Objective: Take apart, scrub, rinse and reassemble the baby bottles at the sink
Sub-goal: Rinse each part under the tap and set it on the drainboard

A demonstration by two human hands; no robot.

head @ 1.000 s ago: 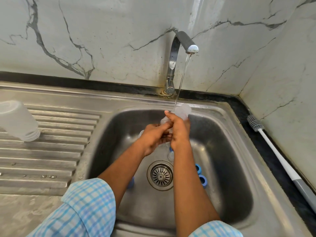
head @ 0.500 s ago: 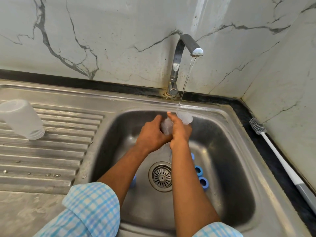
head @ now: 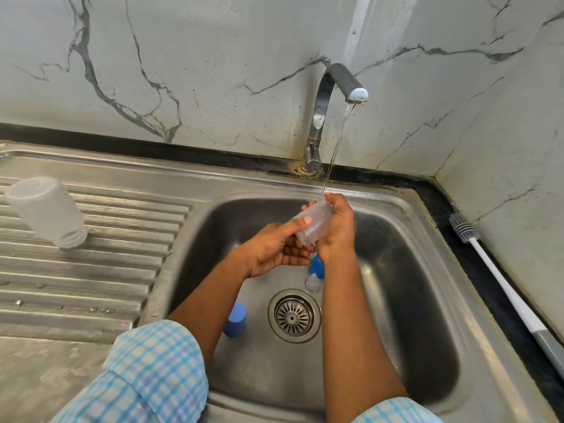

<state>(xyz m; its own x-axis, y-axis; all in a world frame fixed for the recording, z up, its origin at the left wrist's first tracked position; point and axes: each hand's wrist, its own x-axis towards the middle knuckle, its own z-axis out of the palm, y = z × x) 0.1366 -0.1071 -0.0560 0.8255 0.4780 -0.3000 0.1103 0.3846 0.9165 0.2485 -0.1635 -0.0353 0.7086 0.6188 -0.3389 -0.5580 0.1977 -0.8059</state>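
Holding a clear bottle body tilted under the faucet's thin water stream, frame center. Left hand grips its lower end, thumb on top; right hand curls round the upper end. Below the hands in the steel sink: blue ring with clear nipple, then the drain strainer, with a blue cap to its left. Second clear bottle on the drainboard, far left. Bottle brush on the counter, right edge.
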